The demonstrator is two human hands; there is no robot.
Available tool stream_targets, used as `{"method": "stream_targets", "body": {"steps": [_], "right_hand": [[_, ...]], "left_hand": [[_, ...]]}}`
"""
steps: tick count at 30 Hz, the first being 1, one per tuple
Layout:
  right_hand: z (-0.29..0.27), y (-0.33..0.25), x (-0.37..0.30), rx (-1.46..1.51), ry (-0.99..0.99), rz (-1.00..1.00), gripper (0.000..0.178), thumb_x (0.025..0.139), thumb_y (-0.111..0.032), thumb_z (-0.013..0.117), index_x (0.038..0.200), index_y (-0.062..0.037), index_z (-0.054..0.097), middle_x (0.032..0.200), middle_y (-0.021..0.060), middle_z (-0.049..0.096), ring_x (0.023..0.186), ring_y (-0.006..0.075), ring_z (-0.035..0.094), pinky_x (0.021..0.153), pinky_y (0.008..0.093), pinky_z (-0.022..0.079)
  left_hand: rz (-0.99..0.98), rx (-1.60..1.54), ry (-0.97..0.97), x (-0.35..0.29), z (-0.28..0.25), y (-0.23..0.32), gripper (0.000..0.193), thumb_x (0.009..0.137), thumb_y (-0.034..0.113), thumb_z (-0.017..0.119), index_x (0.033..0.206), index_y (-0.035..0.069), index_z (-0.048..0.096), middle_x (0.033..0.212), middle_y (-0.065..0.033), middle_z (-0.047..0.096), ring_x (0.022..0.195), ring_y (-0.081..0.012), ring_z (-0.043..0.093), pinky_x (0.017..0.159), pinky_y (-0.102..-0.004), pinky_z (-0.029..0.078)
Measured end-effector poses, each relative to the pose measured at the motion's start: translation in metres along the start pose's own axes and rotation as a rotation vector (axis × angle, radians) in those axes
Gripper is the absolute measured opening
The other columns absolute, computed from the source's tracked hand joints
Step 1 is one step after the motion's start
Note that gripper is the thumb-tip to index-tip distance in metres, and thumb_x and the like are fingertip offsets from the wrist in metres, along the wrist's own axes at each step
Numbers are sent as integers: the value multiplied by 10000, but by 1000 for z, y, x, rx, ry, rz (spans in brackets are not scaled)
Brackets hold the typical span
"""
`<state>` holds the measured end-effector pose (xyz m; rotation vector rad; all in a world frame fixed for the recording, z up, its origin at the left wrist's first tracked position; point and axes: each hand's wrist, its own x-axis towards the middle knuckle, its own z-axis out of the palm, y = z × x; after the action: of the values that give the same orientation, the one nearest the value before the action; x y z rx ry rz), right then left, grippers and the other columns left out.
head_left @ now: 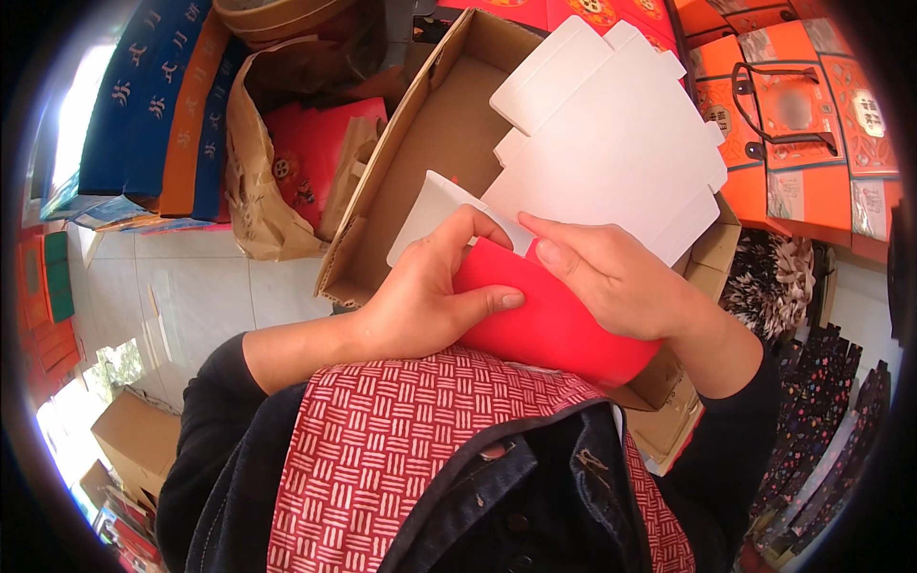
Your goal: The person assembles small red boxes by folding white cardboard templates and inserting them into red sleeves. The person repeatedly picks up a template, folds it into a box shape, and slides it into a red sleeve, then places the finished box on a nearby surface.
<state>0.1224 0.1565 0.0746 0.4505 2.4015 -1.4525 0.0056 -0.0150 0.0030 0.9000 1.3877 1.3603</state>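
1. A red-and-white patterned apron (pixel 373 449) fills the lower centre of the frame.
2. The red card panel (pixel 559 329) is at frame centre. The left hand (pixel 435 291) pinches its left side, thumb across the red face; the right hand (pixel 616 282) grips its upper right edge.
3. Beyond, a white box blank (pixel 611 143) lies over an open cardboard carton (pixel 430 138).
4. A brown paper bag (pixel 256 205) stands upper left; orange gift boxes (pixel 802 172), upper right.

One wide fisheye view looks steeply down from the wearer's head, over a red-and-white patterned cloth apron (pixel 363 449), facing the bare left hand (pixel 420 296) and bare right hand (pixel 616 277) from close above.
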Motion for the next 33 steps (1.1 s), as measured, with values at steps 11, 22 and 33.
{"method": "stream_targets", "body": {"steps": [11,22,33], "right_hand": [[5,5,-1,116,68,-30,376,987,-198,417,1285,9,511,1084,240,643,1036,325,623,913,345,462],[5,-8,-17,-38,256,-207,243,829,31,618,1065,26,676,1026,137,647,866,189,643,743,263,502],[12,-16,-13,-71,348,-241,214,779,60,668,987,22,700,797,68,591,667,117,561,579,231,443]], "left_hand": [[-234,-456,-28,-1,-4,13,273,848,51,695,1101,-31,635,979,-100,697,876,-117,648,811,-259,532],[-132,-380,36,-4,-10,19,232,899,148,659,1051,-24,687,903,-79,706,796,-84,632,721,-234,532],[-111,-316,56,-3,-19,25,221,908,152,648,1016,-35,694,870,-72,704,779,-77,624,696,-227,526]]}}
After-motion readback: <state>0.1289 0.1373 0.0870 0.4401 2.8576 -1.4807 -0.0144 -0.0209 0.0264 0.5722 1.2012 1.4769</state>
